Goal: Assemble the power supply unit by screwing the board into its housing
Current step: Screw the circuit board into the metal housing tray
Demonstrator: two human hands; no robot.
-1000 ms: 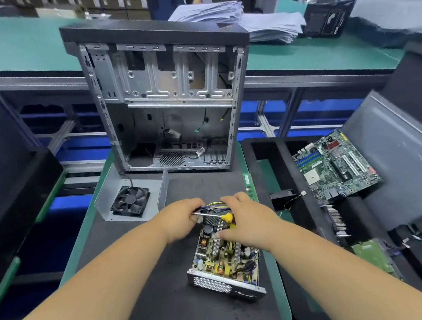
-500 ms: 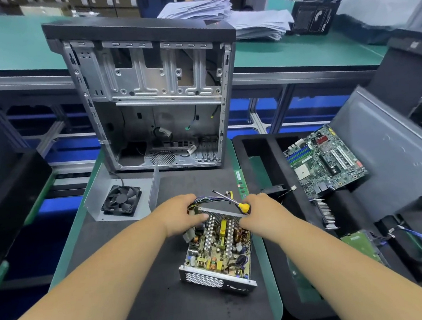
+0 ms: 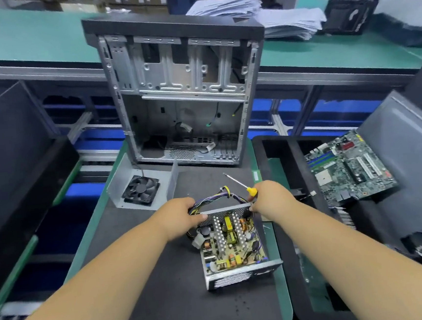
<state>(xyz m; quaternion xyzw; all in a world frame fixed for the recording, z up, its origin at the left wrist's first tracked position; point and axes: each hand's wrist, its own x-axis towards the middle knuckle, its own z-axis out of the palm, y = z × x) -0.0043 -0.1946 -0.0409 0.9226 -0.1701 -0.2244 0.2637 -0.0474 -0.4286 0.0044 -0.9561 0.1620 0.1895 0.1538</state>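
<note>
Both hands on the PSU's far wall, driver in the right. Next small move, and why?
Probably swing the screwdriver tip down to a board screw. The right hand holds it with the shaft pointing up and away, off the work. The left hand grips the housing wall, so it is steadied. I can't make out any screws.

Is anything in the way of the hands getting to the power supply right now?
Nothing visible. The left hand and right hand already grip the far wall of the power supply housing; the right also holds the screwdriver.
</note>
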